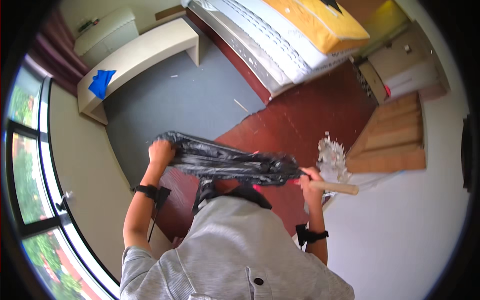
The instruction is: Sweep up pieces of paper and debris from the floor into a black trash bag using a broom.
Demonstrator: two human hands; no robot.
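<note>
A black plastic bag [225, 162] is stretched out between both hands at chest height. My left hand [161, 151] grips its left end. My right hand [311, 181] grips the bag's right end together with a wooden handle [336, 187] that sticks out to the right. A pale, frayed mop or broom head [332, 157] lies on the floor just beyond my right hand. Both wrists wear black straps.
A low white bench [145, 55] with a blue cloth [101, 82] stands at the back left. A mattress [270, 40] leans at the back. Wooden steps [395, 140] rise at right. A window [30, 165] runs along the left. Grey and red floor coverings lie below.
</note>
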